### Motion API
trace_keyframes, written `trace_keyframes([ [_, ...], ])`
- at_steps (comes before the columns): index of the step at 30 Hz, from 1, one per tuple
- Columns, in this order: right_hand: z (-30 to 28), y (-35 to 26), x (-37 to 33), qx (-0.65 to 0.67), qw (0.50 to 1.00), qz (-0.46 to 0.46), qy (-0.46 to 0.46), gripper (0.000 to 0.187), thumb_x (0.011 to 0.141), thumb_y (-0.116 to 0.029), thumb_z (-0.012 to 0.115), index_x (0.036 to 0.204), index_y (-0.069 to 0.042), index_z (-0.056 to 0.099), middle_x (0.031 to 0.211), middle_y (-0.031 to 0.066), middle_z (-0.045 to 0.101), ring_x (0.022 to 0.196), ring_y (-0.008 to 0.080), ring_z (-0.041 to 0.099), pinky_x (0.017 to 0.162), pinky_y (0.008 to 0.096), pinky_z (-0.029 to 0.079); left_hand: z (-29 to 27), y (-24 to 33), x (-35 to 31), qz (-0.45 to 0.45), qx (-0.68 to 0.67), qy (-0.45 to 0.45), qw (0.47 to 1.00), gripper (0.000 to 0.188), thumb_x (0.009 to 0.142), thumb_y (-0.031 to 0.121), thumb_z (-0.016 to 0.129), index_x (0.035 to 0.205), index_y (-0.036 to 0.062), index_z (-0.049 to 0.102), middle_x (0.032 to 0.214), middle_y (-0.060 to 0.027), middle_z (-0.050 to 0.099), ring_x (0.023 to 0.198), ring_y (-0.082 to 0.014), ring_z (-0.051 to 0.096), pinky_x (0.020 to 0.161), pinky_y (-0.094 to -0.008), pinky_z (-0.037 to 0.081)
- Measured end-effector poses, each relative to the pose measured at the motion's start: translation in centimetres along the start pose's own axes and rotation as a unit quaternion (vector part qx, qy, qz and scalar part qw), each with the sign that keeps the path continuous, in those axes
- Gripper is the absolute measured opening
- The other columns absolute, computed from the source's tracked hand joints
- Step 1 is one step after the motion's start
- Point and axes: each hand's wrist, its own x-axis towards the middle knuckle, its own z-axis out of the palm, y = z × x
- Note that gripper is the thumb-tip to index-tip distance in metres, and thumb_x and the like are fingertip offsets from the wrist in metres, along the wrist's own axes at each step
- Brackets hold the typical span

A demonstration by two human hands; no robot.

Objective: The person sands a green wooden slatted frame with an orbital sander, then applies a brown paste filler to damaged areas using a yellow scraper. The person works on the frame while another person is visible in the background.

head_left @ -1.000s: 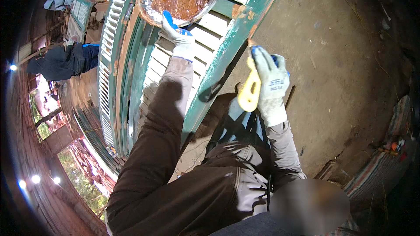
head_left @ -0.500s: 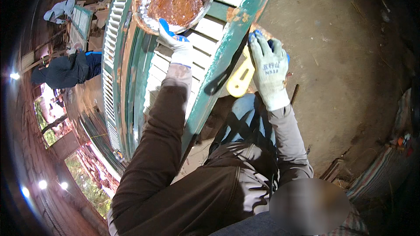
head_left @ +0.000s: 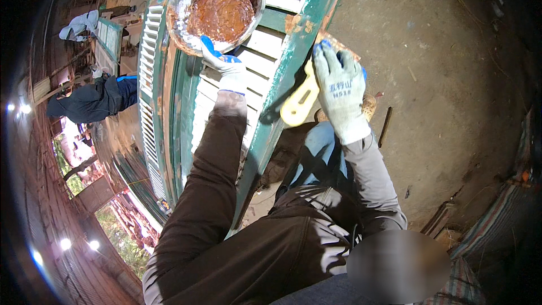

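Observation:
My left hand, in a white glove with blue palm coating, is closed on the near rim of a round metal bowl. Thick reddish-brown paste lies in the bowl, which I hold over a green louvred shutter with white slats. My right hand, gloved too, grips a scraper with a yellow handle, just right of the shutter's edge. Brown paste shows past the fingertips, where the hand hides most of the blade. A brown patch marks the green frame near it.
More green shutters stand to the left. Beyond them are a person in dark clothes and another in grey. A thin stick lies on the bare floor; striped cloth is at the lower right.
The bowl in my left hand has shifted slightly left over the shutter. My right hand and the scraper have also moved a little left, nearer the shutter's edge. Both grips are unchanged.

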Motion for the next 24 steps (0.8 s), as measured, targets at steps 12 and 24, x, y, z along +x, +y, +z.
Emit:
trace_keyframes([
  [12, 0.4, -0.5, 1.4, -0.020, 0.999, 0.034, -0.033, 0.042, 0.083, -0.017, 0.063, 0.123, -0.005, 0.063, 0.119, 0.0088, 0.065, 0.108, 0.0247, 0.060, 0.079, 0.0404, 0.051, -1.9, -2.2, -0.6, 0.245, 0.196, -0.055, 0.948, 0.048, 0.105, 0.027, 0.041, 0.148, 0.0053, 0.044, 0.153, -0.0180, 0.043, 0.139, -0.0305, 0.043, 0.118, -0.0477, 0.034],
  [24, -0.4, 1.9, 3.3, -0.030, 0.998, 0.056, -0.012, 0.040, 0.082, -0.018, 0.065, 0.121, -0.009, 0.063, 0.116, 0.0053, 0.064, 0.108, 0.0238, 0.059, 0.080, 0.0393, 0.051, -2.0, -2.0, -0.5, 0.259, 0.219, -0.117, 0.933, 0.055, 0.103, 0.025, 0.040, 0.155, 0.0060, 0.032, 0.159, -0.0168, 0.033, 0.145, -0.0300, 0.035, 0.123, -0.0467, 0.025],
])
